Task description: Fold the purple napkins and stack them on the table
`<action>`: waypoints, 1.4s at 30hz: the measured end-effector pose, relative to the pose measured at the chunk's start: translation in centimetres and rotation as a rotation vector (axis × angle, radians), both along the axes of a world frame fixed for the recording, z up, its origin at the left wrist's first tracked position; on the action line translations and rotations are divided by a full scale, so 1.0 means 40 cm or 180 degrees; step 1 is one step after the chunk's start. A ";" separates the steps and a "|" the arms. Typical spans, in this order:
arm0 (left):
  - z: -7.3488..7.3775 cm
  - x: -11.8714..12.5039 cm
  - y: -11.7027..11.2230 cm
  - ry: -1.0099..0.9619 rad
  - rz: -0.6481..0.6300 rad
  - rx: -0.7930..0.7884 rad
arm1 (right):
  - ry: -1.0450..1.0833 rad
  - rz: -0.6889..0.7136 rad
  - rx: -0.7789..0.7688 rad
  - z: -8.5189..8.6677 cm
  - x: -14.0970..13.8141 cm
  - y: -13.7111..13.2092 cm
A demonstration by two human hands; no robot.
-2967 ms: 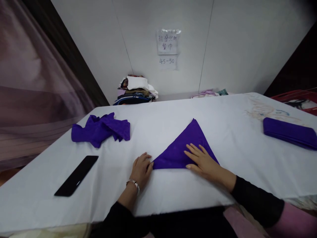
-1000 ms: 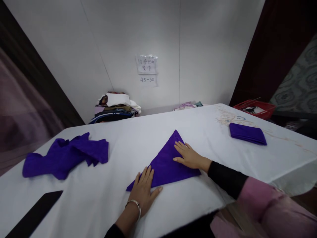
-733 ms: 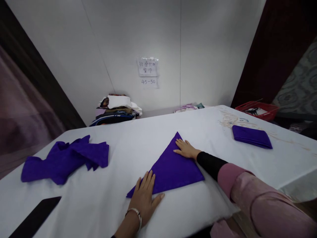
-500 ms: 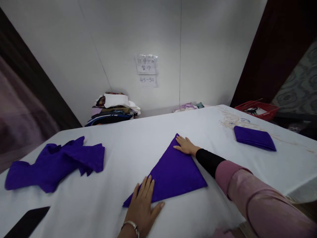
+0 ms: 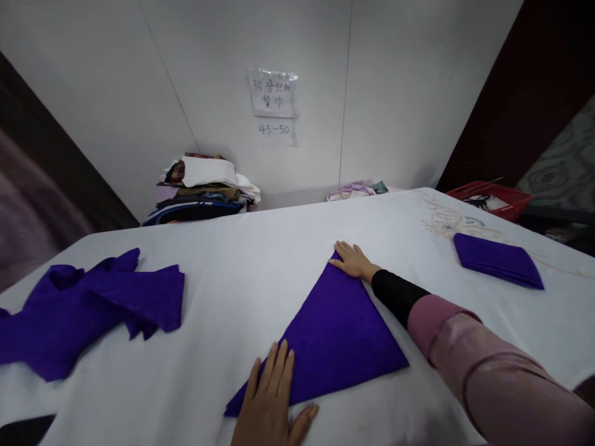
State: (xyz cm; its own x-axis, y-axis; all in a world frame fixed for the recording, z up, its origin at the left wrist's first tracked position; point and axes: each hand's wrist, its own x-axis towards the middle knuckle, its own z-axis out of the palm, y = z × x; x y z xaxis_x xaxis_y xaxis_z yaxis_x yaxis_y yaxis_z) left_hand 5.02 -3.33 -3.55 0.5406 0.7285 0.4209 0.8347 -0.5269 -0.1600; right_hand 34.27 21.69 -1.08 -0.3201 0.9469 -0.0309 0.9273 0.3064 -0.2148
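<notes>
The purple triangular cloth lies flat on the white table cover, directly in front of the person and between the two hands. One corner points away toward the wall; the other two form the left and right ends of the near edge.

Left hand: palm down, fingers extended and laid flat. The fingers rest across the left part of the cloth, and the left corner projects past the hand on its outer side. The thumb is spread to the right, off the near edge and over the table cover. The wrist is outside the view.

Right hand: palm down, fingers extended and slightly spread. It rests on the far corner, partly covering it. The forearm, in a black inner sleeve and a pink outer sleeve, passes along the right side of the cloth. The middle of the cloth and its right corner are uncovered.

Surrounding items: a crumpled purple cloth lies on the table well to the left of the left hand. A folded purple cloth lies to the right of the right hand. A black flat object is partly visible at the lower left, cut off by the frame.
</notes>
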 end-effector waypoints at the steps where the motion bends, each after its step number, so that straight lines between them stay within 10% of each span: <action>1: 0.000 0.000 -0.001 -0.0016 -0.0006 -0.0011 | 0.0016 -0.0001 0.0010 -0.003 0.000 0.001; 30: 0.013 0.012 -0.012 -0.0186 0.0340 -0.0617 | 0.0975 -0.0966 -0.1013 0.116 -0.037 -0.005; 42: 0.067 0.029 0.124 -0.0161 0.0374 -0.1396 | 0.1598 -0.0800 -0.0371 0.159 -0.073 0.094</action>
State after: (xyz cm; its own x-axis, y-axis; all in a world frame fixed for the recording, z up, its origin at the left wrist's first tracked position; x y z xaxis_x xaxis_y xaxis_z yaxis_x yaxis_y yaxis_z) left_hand 6.19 1.61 -0.86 0.4302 0.8989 0.0827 0.8939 -0.4370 0.0997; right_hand 31.34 25.45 5.30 -0.0878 0.9953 -0.0419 0.7443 0.0376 -0.6668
